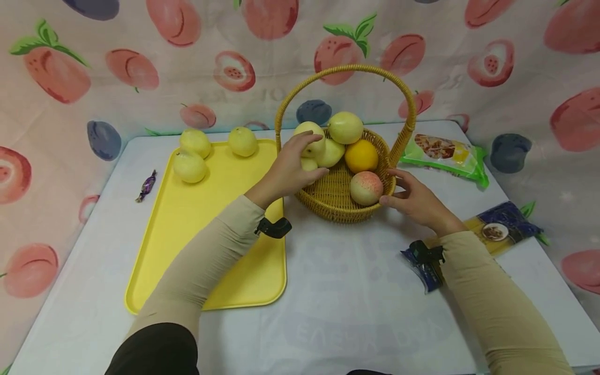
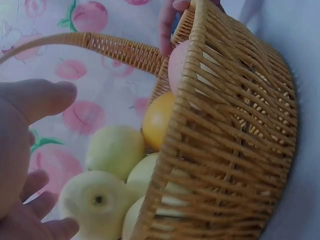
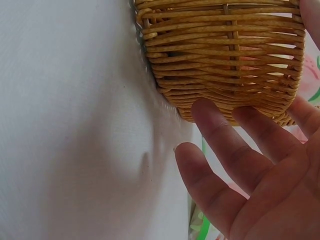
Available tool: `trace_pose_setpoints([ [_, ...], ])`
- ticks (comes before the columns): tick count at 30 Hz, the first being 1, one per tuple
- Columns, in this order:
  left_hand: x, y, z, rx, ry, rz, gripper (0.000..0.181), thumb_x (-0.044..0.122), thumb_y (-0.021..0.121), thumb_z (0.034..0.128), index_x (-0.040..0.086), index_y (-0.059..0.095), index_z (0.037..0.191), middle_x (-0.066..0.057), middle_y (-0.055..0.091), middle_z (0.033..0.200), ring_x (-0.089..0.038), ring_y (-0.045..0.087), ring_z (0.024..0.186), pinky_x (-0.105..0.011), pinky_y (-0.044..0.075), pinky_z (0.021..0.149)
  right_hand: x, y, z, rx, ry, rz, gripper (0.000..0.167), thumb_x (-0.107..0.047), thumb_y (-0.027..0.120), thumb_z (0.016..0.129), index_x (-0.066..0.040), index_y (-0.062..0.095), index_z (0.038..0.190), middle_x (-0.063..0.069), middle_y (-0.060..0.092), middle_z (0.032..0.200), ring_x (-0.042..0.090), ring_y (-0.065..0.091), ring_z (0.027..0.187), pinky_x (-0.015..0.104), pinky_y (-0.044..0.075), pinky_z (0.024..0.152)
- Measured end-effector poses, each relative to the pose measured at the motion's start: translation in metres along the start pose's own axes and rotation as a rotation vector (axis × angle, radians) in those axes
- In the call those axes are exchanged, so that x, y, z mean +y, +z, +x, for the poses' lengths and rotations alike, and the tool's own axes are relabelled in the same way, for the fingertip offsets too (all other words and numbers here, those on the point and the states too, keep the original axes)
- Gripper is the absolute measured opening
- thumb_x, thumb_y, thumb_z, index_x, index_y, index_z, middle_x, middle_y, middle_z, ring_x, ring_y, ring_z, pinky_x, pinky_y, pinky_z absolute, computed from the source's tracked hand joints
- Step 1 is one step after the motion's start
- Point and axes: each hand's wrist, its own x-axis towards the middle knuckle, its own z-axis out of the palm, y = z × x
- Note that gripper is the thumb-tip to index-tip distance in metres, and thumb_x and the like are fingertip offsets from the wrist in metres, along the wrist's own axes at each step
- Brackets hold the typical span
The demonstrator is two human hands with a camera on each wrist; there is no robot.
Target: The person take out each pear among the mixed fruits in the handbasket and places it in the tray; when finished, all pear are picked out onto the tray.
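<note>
A wicker basket (image 1: 335,208) with a tall arched handle holds several pale yellow-green pears (image 1: 345,127), an orange (image 1: 361,155) and a peach (image 1: 366,188). My left hand (image 1: 292,169) is over the basket's left side, beside the pears there. In the left wrist view its thumb and fingers are spread, with a gap between them and the nearest pear (image 2: 95,205). At the basket's right rim, near the foot of the handle, my right hand (image 1: 414,200) touches the wicker with thumb and forefinger. The right wrist view shows its other fingers (image 3: 220,132) extended beside the woven wall.
A yellow tray (image 1: 239,260) lies left of the basket, with three pears (image 1: 189,166) near its far edge. Left of it is a purple wrapped candy (image 1: 146,186). A green food packet (image 1: 445,155) and a blue-and-yellow packet (image 1: 503,226) lie on the right.
</note>
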Motion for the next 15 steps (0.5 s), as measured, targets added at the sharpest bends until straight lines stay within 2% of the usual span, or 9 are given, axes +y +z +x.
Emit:
trace_pose_setpoints([
  [6,-0.005,0.010,0.015,0.069,-0.060,-0.002,0.072,0.028,0.074,0.0932,0.008,0.038,0.153,-0.014,0.030,0.160,-0.026,0.021,0.149,-0.038,0.021,0.118,0.003,-0.001,0.001,-0.004,0.004,-0.003,0.095,-0.046,0.071,0.093,-0.010,0.016,0.161,0.020,0.022,0.161,0.045,0.045,0.131,0.063,0.039,0.102],
  [11,-0.008,0.014,0.025,0.100,-0.146,-0.037,0.074,0.031,0.073,0.0934,0.013,0.036,0.155,-0.009,0.023,0.163,-0.021,0.016,0.150,-0.040,0.023,0.118,0.002,-0.001,0.001,-0.008,0.021,-0.007,0.096,-0.048,0.071,0.092,-0.012,0.015,0.161,0.019,0.022,0.162,0.045,0.045,0.131,0.063,0.039,0.103],
  [15,-0.012,0.016,0.032,0.110,-0.184,-0.048,0.075,0.030,0.073,0.0929,0.014,0.035,0.156,-0.010,0.020,0.164,-0.022,0.013,0.151,-0.041,0.022,0.118,0.001,-0.001,0.001,-0.014,0.034,-0.002,0.098,-0.050,0.071,0.091,-0.013,0.014,0.162,0.019,0.020,0.163,0.044,0.046,0.131,0.063,0.039,0.103],
])
